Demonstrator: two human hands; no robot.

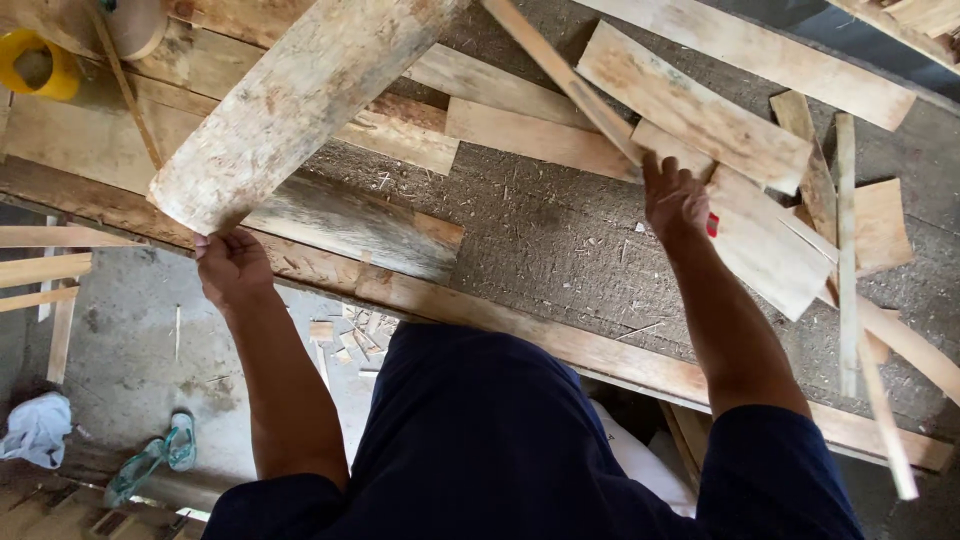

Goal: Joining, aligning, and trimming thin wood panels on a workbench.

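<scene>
My left hand (pixel 232 263) grips the near end of a wide, pale wooden plank (pixel 290 100) that rises away from me, tilted up over the bench. My right hand (pixel 675 200) reaches out across the dark, sawdust-covered bench top (pixel 540 230) with fingers spread. It touches the edge of a pile of short flat boards (pixel 700 115) and a thin wooden strip (pixel 560 70). A small red object (pixel 712 224) shows just beside the right hand. Whether the right hand holds a board cannot be told.
More boards and thin slats (pixel 850 250) lie scattered at the right of the bench. A yellow tape roll (pixel 35 65) sits at the far left. Below the bench edge are a concrete floor, wood scraps (pixel 350 335), a green sandal (pixel 180 440) and a white cloth (pixel 38 428).
</scene>
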